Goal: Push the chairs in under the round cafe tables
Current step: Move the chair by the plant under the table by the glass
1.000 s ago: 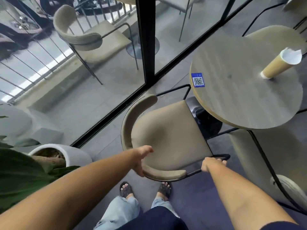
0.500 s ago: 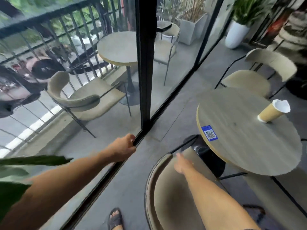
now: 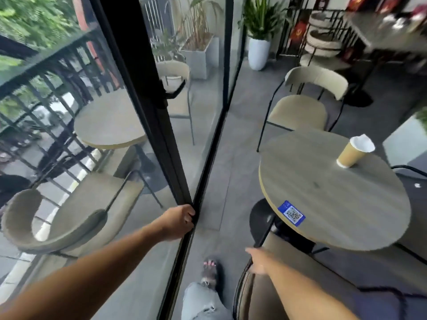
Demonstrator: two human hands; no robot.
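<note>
An indoor round cafe table (image 3: 335, 192) stands at the right, carrying a paper cup (image 3: 351, 153) and a blue QR sticker (image 3: 291, 213). The near beige chair (image 3: 256, 303) is at the bottom right, its seat reaching under the table's near edge. A second beige chair (image 3: 300, 112) stands on the table's far side, its seat just at the rim. My right hand (image 3: 258, 262) lies on the near chair's backrest top with fingers spread. My left hand (image 3: 179, 221) curls around the edge of the black door frame (image 3: 161, 125).
Behind the glass is a balcony with another round table (image 3: 108, 121), a beige chair (image 3: 69, 215) pulled out from it, and a further chair (image 3: 175, 75). A white planter (image 3: 258, 51) stands at the back. My sandalled foot (image 3: 209, 271) is on the floor by the door track.
My hands left the near chair's back and armrest. The view lifted and moved forward. My left hand reached to the door frame and closed on it; my right hand slid to the backrest top.
</note>
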